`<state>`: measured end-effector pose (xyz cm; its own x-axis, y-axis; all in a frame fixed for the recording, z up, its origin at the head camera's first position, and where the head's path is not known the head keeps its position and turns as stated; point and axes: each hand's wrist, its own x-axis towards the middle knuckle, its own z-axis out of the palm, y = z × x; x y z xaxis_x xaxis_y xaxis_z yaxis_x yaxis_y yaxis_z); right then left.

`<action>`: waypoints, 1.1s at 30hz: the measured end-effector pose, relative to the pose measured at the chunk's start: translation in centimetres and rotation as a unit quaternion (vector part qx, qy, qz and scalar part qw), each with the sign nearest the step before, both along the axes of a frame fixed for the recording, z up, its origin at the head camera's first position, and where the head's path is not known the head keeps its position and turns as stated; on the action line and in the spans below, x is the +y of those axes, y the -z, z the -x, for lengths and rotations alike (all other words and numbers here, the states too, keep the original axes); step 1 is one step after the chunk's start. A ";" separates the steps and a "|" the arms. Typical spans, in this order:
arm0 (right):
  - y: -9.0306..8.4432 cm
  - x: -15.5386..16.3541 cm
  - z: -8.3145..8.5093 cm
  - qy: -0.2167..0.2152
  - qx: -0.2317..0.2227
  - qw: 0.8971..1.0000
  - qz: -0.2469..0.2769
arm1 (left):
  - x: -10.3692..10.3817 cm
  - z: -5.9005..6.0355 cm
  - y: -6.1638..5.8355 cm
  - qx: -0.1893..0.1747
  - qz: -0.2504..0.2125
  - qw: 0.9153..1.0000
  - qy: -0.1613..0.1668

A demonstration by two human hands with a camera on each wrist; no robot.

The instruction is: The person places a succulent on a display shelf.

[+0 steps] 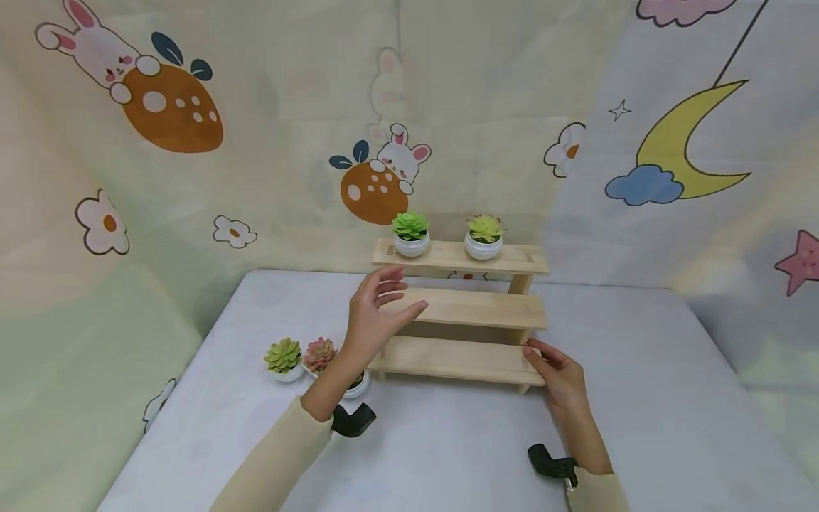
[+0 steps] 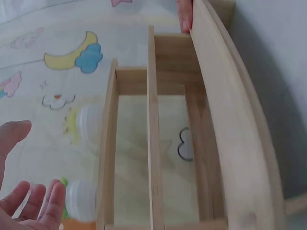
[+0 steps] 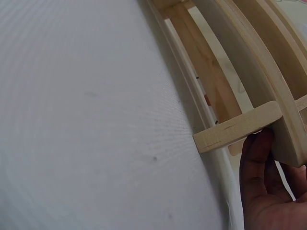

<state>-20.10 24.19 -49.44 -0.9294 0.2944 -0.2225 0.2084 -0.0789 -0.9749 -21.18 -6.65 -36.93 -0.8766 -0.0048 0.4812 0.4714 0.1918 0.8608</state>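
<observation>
A three-tier wooden display shelf (image 1: 457, 358) stands on the white-covered table. My right hand (image 1: 564, 384) grips the right end of its lowest board, thumb on top; in the right wrist view the fingers (image 3: 259, 158) reach beneath the board beside the leg. My left hand (image 1: 374, 316) is raised in front of the shelf's left side, fingers apart from the thumb, holding nothing. On the top board sit a bright green succulent (image 1: 411, 233) at the left and a yellow-green succulent (image 1: 484, 237) near the middle, both in white pots.
Left of the shelf stand a green potted succulent (image 1: 283, 357), a pinkish succulent (image 1: 319, 352) and another white pot (image 1: 360, 386), the last mostly hidden by my left forearm. A patterned cloth (image 1: 288, 156) hangs behind the table (image 1: 441, 455).
</observation>
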 end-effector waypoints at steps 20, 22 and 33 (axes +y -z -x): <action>-0.8 1.2 -0.2 -0.006 -0.019 0.999 0.028 | -12.1 -3.2 4.3 -0.001 0.037 0.984 -0.177; -0.7 1.0 -0.1 -0.006 -0.021 0.999 0.031 | -13.2 -3.5 4.7 -0.017 0.043 0.980 -0.191; -0.2 0.2 0.3 -0.009 -0.028 0.999 0.040 | -17.8 -5.4 8.4 -0.204 0.090 0.950 -0.219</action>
<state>-20.40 24.38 -49.27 -0.9198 0.2565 -0.2970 0.2649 -0.1525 -0.9521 -15.78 -24.47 -45.33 -0.9234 -0.3611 0.1301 -0.0523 0.4542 0.8894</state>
